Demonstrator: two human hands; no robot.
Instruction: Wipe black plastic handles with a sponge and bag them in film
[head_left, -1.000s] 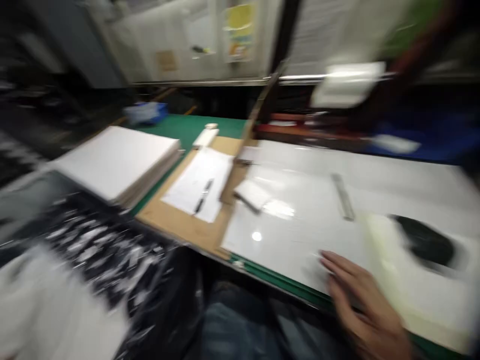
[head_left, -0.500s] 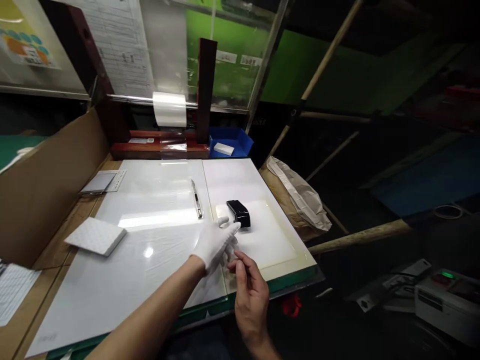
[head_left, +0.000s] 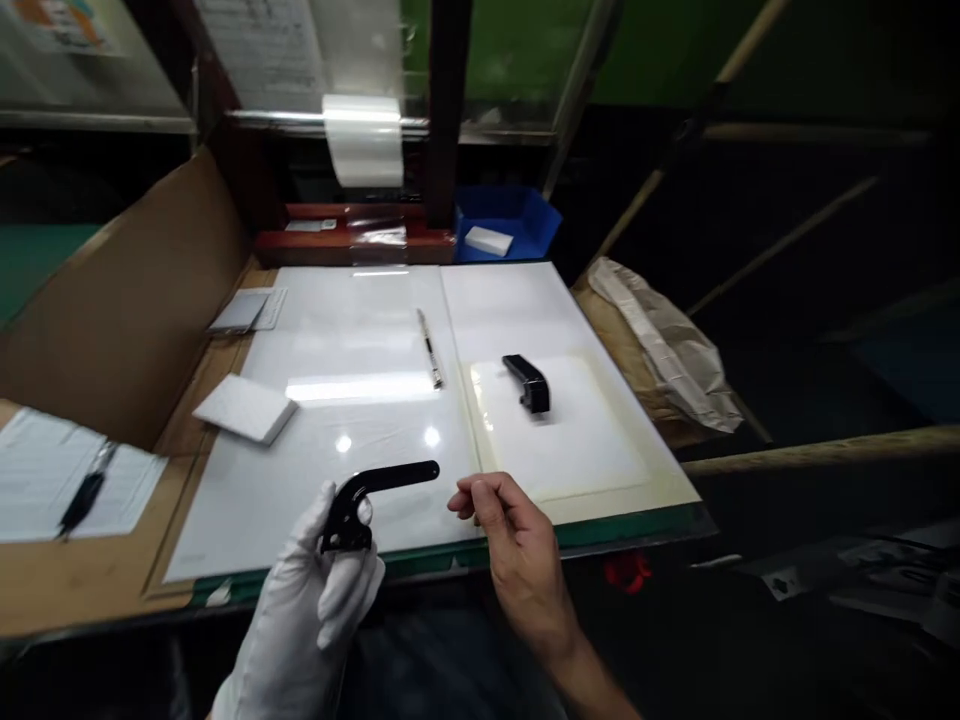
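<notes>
A black curved handle-like part, with a long thin arm and a flat foot, is held up over the table's front edge. My left hand, in a white glove, is closed around its lower end, and the arm points right. My right hand is bare and hovers just right of the arm's tip, apart from it. Its fingers are curled in towards the thumb, and nothing shows between them. Another black curved part lies on the white sheet beyond my right hand.
A utility knife lies mid-table. At the left are a white foam block, papers with a black-handled tool and a cardboard wall. A film roll and blue tray stand behind. A paper sack is at the right.
My left hand has drawn back from beside the black part on the sheet, towards me and left, and now shows a black curved part in its grip. The view has shifted; my right hand stays curled.
</notes>
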